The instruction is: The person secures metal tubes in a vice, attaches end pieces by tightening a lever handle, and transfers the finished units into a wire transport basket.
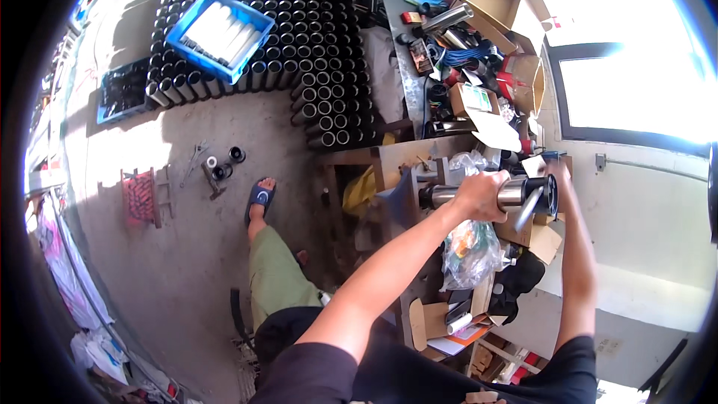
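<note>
My left hand is closed round a shiny metal cylinder held level above the bench. At its right end sits a black round cap; the left end is dark too. A short silver bar, smeared by motion, slants down at the capped end. My right hand is beside the cap at the far right. Its fingers are blurred and partly hidden, so whether they grip the cap or the bar does not show. A clear plastic bag lies just below the cylinder.
Rows of upright black tubes stand on the floor, with a blue crate of white cylinders on top. Cluttered boxes and parts cover the bench. A red stool and a hammer are on the floor at left.
</note>
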Motion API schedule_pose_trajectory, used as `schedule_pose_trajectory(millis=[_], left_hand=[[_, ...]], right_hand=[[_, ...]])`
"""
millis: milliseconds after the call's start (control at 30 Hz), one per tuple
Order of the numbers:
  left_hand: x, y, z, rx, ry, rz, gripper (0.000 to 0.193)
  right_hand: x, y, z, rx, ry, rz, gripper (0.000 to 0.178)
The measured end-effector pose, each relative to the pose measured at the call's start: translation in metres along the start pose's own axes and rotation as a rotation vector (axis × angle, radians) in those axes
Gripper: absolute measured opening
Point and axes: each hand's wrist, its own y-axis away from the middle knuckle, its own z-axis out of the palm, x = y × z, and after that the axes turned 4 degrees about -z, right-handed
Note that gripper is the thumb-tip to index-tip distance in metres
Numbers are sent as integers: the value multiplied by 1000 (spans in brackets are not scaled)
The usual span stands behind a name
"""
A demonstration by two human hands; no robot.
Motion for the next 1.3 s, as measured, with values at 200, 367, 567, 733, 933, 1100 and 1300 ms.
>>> schedule_pose_trajectory(millis=[200, 367, 567, 733, 933, 1100, 1300], left_hand=[[-20, -6, -12, 162, -56, 31, 58], [-7, 2, 25, 423, -173, 156, 73], [17, 9, 4, 78, -57, 78, 65], [29, 28, 27, -77, 16, 173, 54], [-8, 5, 0, -34, -122, 47, 69], [7, 2, 20, 125, -111, 174, 62], [-13, 9, 56, -26, -89, 196, 54]], right_hand=[[-203, 292, -12, 87, -531, 457, 34], [-384, 221, -63, -24, -629, -201, 83], [-389, -89, -67, 239, 131, -607, 49], [41, -9, -3, -160, 637, -146, 44], [-174, 266, 10, 116, -304, 355, 15], [-383, 181, -75, -47, -497, -300, 18], [-363, -38, -81, -124, 0, -968, 35]])
